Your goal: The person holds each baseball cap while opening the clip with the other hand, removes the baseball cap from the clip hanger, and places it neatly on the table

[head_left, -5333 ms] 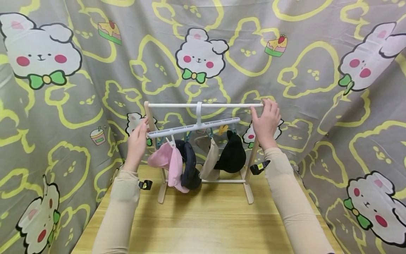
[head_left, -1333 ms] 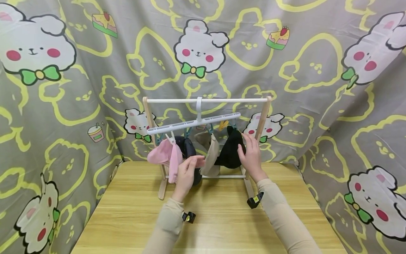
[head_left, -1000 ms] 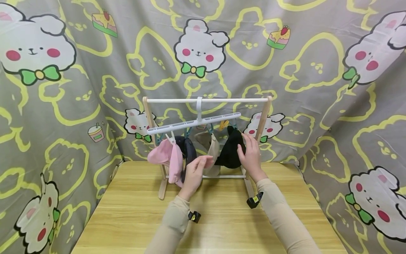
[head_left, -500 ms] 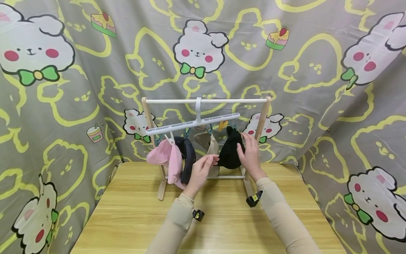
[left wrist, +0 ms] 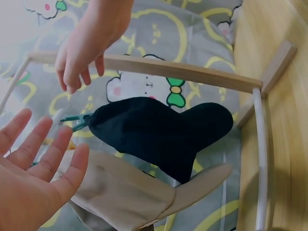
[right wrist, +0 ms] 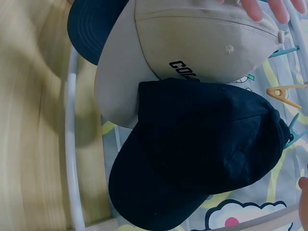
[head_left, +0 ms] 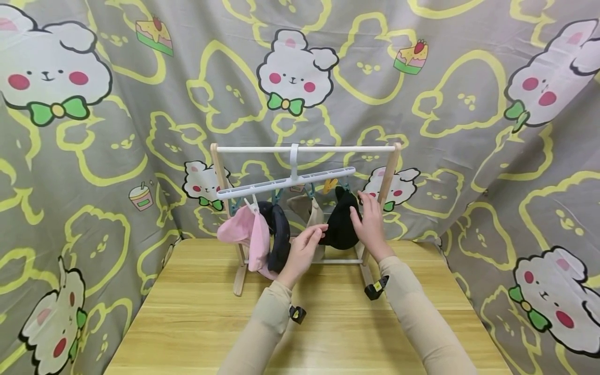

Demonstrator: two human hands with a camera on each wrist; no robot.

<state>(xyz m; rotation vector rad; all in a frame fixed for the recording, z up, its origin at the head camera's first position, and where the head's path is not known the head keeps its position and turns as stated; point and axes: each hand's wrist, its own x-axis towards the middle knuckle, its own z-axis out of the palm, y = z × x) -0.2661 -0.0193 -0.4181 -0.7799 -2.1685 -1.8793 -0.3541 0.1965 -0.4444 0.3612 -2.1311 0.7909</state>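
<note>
Caps hang by clips from a white hanger (head_left: 286,183), which tilts down to the left. On its right end is a black cap (head_left: 339,224), held by a blue-green clip (left wrist: 79,120). My right hand (head_left: 370,221) is just right of this cap, fingers apart and loosely bent, gripping nothing. My left hand (head_left: 303,250) has its fingers extended in front of the beige cap (left wrist: 120,187), fingertips overlapping the black cap's left edge in the head view. Farther left hang a navy cap (head_left: 279,237) and a pink cap (head_left: 241,232) under a white clip (head_left: 253,204).
The hanger hooks over the white top rod (head_left: 347,149) of a rack with wooden posts (head_left: 389,177). It stands on a wooden table (head_left: 187,312). An orange-yellow clip (head_left: 330,185) sits between the beige and black caps. A patterned curtain (head_left: 365,62) surrounds the table.
Both hands have come down from the rack's sides to the caps. During the last second my left hand moved right, past the navy cap toward the black one. My right hand shifted only slightly.
</note>
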